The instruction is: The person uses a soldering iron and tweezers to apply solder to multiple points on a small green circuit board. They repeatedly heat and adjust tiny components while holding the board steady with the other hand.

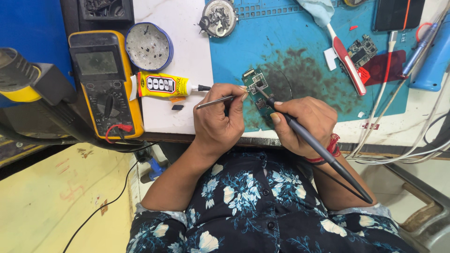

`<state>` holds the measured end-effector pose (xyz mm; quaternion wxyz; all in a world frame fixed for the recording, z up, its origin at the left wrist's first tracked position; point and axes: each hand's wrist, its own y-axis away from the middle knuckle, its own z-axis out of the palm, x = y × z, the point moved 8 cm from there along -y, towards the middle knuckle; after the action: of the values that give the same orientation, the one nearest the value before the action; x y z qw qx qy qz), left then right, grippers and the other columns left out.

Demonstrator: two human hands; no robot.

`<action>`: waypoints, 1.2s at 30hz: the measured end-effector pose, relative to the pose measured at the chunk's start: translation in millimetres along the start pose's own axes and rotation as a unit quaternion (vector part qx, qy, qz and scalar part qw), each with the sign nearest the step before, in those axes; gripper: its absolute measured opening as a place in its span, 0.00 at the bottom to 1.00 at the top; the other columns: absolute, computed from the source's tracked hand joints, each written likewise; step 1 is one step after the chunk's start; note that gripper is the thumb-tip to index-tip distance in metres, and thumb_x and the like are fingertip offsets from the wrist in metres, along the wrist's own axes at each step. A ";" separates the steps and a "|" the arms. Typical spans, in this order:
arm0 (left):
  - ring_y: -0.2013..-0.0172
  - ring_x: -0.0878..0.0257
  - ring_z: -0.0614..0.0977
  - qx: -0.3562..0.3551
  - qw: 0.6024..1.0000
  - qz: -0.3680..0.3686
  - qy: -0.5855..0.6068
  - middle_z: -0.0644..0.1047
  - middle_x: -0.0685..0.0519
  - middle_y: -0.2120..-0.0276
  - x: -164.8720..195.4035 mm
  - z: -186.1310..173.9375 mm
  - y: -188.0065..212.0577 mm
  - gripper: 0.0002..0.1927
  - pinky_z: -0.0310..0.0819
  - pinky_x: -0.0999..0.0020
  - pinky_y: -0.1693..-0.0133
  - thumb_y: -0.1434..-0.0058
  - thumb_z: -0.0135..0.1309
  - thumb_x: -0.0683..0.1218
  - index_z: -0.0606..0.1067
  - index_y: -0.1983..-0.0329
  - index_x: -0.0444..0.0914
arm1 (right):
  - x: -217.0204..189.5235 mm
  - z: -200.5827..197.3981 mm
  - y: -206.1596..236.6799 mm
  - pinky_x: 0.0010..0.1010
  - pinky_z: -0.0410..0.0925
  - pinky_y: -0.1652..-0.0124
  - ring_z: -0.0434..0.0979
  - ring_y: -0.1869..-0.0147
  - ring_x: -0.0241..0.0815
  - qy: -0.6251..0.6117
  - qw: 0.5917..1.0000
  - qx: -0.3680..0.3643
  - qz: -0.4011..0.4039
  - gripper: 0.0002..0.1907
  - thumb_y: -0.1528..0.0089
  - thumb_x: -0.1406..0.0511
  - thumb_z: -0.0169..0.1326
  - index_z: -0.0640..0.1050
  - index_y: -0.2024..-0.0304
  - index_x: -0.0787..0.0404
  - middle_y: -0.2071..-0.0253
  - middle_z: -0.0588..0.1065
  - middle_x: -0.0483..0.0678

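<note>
Two hands were at work over a small green circuit board (256, 90), which lay on the stained blue mat (300, 70) near the front edge of the tabletop (187, 61). Largest items first: the mat covered the right part of the tabletop; a yellow multimeter (104, 84) stood at the left edge with a red lead plugged in; a round blue-rimmed dish (148, 46) lay beside it, above a yellow glue tube (164, 85) lying on its side with the nozzle pointing toward the board. A red-and-white brush (347, 61) and a second loose board (361, 50) lay well apart to the right.

The right hand (304, 124) had its grip clamped pen-fashion on a dark soldering iron (318, 147), tip touching the upper part of the board. The left hand (218, 117) had its grip closed on thin metal tweezers (215, 101), fingertips resting at the board's left edge.

In my judgement, the step is done well by keeping both wrists braced on the tabletop edge, steadying the board with the left fingers, holding the iron tip on one joint only, briefly, and lifting straight off to avoid bridging neighbouring pads.
</note>
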<state>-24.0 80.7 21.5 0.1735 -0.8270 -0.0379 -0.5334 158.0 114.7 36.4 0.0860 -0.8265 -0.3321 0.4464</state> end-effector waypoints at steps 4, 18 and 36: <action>0.64 0.60 0.86 0.001 1.000 0.000 0.000 0.80 0.49 0.60 -0.1 0.0 0.0 0.07 0.81 0.69 0.62 0.31 0.58 0.36 0.72 0.54 0.36 | 0.4 -0.1 0.0 0.35 0.69 0.66 0.78 0.69 0.48 -0.002 1.000 0.002 0.002 0.07 0.36 0.67 0.63 0.78 0.61 0.64 0.69 0.78 0.52; 0.65 0.60 0.86 0.000 1.000 0.000 -0.001 0.81 0.49 0.60 -0.8 -0.7 -0.2 0.07 0.81 0.69 0.62 0.31 0.57 0.36 0.72 0.54 0.36 | -1.6 1.3 -1.6 0.34 0.69 0.66 0.79 0.68 0.47 -0.001 1.000 -0.007 0.001 0.08 0.36 0.67 0.64 0.78 0.60 0.65 0.68 0.78 0.52; 0.59 0.59 0.87 0.008 0.999 0.002 0.038 0.81 0.47 0.56 0.3 -0.8 -0.6 0.07 0.82 0.69 0.57 0.29 0.56 0.36 0.71 0.51 0.35 | -7.4 -7.5 -9.0 0.34 0.69 0.68 0.78 0.69 0.48 0.011 1.000 0.024 -0.013 0.06 0.32 0.67 0.59 0.76 0.63 0.62 0.70 0.77 0.50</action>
<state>-24.7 80.9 22.3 0.1819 -0.8049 -0.0340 -0.5637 156.9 118.1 49.8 0.1154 -0.8248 -0.3313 0.4435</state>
